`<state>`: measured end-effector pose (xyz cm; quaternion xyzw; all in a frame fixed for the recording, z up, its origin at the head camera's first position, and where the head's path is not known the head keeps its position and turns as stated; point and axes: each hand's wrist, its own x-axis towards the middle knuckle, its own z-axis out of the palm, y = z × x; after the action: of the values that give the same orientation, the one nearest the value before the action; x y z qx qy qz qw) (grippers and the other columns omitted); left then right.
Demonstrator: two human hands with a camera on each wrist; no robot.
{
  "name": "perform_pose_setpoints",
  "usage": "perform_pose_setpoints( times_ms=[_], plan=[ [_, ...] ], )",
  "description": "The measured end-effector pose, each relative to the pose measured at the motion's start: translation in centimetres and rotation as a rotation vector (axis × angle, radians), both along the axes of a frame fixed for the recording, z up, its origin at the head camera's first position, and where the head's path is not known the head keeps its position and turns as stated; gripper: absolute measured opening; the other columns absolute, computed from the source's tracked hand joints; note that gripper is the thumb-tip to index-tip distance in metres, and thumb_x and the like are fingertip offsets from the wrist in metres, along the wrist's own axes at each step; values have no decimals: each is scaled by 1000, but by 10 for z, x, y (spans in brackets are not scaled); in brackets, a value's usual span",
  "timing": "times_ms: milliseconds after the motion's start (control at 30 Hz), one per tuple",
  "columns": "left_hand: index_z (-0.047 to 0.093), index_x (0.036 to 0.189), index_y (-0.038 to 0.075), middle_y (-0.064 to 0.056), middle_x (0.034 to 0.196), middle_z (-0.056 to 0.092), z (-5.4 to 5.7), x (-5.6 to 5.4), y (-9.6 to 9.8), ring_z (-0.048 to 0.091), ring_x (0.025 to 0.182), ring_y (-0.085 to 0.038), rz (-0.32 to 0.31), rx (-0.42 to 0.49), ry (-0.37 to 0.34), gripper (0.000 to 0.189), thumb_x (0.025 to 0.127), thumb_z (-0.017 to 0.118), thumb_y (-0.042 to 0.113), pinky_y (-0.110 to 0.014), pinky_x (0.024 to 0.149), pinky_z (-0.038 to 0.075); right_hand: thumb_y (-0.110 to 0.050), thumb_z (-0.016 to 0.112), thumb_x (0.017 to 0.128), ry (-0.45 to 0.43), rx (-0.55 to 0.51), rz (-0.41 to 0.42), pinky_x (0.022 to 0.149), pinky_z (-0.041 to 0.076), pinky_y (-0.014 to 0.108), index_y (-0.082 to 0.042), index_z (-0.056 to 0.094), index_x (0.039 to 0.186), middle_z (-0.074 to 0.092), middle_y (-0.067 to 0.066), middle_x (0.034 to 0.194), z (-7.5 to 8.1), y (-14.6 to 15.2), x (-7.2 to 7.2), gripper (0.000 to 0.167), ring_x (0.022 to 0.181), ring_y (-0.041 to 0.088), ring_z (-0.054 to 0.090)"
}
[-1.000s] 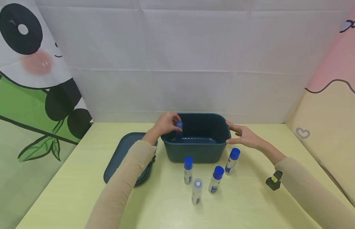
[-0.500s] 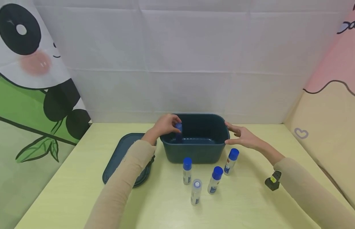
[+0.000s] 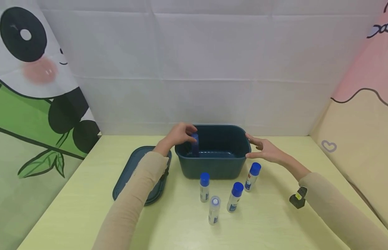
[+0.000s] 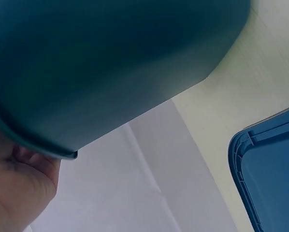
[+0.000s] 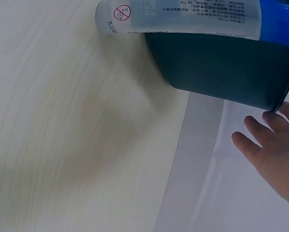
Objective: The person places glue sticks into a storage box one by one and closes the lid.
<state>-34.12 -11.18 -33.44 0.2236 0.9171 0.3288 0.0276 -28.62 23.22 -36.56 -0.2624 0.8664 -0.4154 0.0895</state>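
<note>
A blue-capped glue stick (image 3: 195, 145) stands inside the dark teal bin (image 3: 212, 169), near its left end. My left hand (image 3: 179, 134) reaches over the rim and pinches the cap between thumb and fingers. The bin wall hides that stick in the left wrist view. At the bin's right end, my right hand (image 3: 265, 149) rests its spread fingertips against the rim; its fingers are fairly straight. In front of the bin stand more glue sticks: one at left (image 3: 204, 187), one in the middle (image 3: 235, 197), one at right (image 3: 252, 177), and one with a clear top (image 3: 214, 210).
A dark teal lid (image 3: 136, 170) lies on the pale yellow table (image 3: 263, 222), left of the bin and partly under my left forearm. A white cloth wall (image 3: 209, 69) rises behind the bin. The right-hand glue stick stands close below my right hand.
My left hand has risen slightly at the glue stick, and more of the stick shows below the thumb. The right hand, the bin and the other sticks have stayed put.
</note>
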Motion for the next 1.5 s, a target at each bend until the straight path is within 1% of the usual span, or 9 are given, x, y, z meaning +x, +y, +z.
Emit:
perform_pose_setpoints(
  times_ms=[133,267,400,533,733,900,1033,1267,1500],
  plan=[
    [61,114,2,-14,114,61,9,4,-5,57,106,-26,27,50,9,43,75,75,13,-37,86,47,-24,63,85,-9,1,0,103,20,57,-4,14,145,15,21,148,-1,1,0,80,133,42,18],
    [60,114,2,-15,115,60,22,18,-9,56,106,-26,-4,89,51,43,75,74,13,-38,87,47,-24,64,85,-7,9,-4,103,20,57,-4,14,145,16,22,147,0,2,-1,80,132,43,18],
    [61,113,2,-15,114,60,32,41,-11,57,103,-25,-84,72,95,41,75,74,12,-34,83,50,-24,64,84,-8,12,-10,103,22,57,-4,15,145,17,23,147,0,2,0,81,132,43,19],
    [62,112,4,-12,111,62,32,69,-12,58,102,-23,-160,72,100,39,77,73,15,-30,81,50,-25,65,84,-11,14,-13,103,22,56,-3,15,145,18,23,147,0,2,0,82,132,43,19],
    [64,109,9,-6,108,63,19,107,-8,59,99,-20,-220,168,5,34,77,73,15,-27,81,50,-24,65,84,-9,10,-6,103,22,56,-2,15,144,16,22,147,1,2,0,81,132,43,18],
    [63,111,5,-12,113,61,2,126,-1,59,101,-23,-266,206,-74,37,76,73,16,-28,82,50,-23,64,84,-11,-2,-7,103,22,57,-3,15,145,16,21,147,0,3,1,80,132,43,18],
    [62,113,4,-11,114,61,-12,132,3,58,100,-19,-264,221,-109,41,76,74,18,-26,82,50,-22,64,85,-16,-11,-7,102,22,57,-3,15,145,16,22,147,0,3,2,80,132,44,19],
    [60,116,4,-5,108,63,-41,135,9,58,96,-19,-252,278,-149,45,75,75,16,-32,82,50,-23,63,85,-34,-13,-10,101,23,57,-5,14,145,16,22,147,-1,3,2,80,131,44,19],
    [60,114,3,-4,101,64,-55,136,14,57,93,-18,-197,299,-149,42,76,74,14,-29,79,51,-22,63,85,-28,-23,-3,102,23,55,-4,14,145,16,22,147,-2,1,0,80,131,44,20]
  ],
)
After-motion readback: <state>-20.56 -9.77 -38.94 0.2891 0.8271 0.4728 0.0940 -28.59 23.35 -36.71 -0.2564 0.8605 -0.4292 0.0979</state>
